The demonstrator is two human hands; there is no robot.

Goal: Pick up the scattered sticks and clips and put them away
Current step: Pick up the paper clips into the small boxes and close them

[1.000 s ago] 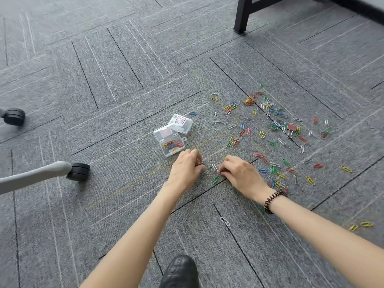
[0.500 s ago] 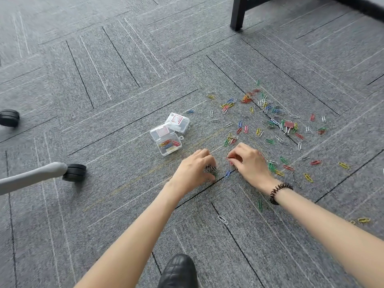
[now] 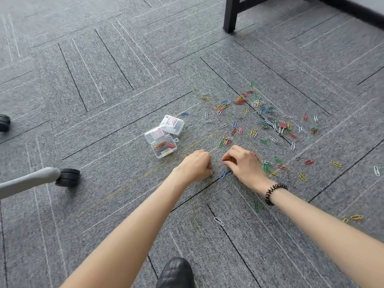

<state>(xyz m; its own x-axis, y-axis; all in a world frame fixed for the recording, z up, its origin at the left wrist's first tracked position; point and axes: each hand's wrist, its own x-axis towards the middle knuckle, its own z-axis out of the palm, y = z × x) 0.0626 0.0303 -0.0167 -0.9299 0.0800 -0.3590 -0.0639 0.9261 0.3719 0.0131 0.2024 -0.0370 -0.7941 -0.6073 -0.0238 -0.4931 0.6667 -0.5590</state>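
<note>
Two small clear boxes are seen on the grey carpet floor (image 3: 104, 113), touching each other. The near box (image 3: 161, 144) is open, and a few red, blue and yellow paper clips are lying inside it. Its lid is laid back, with a red and white label on it. The far box (image 3: 172, 124) also has a red and white label; what is inside it cannot be made out.

Many colored paper clips (image 3: 257, 113) are spread over the floor to the right of the boxes. A red binder clip (image 3: 281, 125) is lying among them. One blue clip (image 3: 223, 174) is found on the floor between the two hands. A white clip (image 3: 219, 221) is lying alone, nearer to the person, and a green clip (image 3: 255, 205) is lying beside the right wrist.

The left hand (image 3: 196, 165) is curled shut into a fist, low on the floor, and some clips look to be kept inside it. The right hand (image 3: 243, 164) is just beside it, with its fingertips (image 3: 227, 158) pressed together on a red clip (image 3: 223, 160). A dark coiled band (image 3: 275, 192) is worn on the right wrist.

A chair wheel (image 3: 68, 177) on a grey chair leg (image 3: 27, 180) is seen to the left, well apart from the boxes. Another wheel (image 3: 4, 122) is at the left edge. A black furniture leg (image 3: 230, 14) stands at the top. A black shoe (image 3: 176, 273) is seen at the bottom.
</note>
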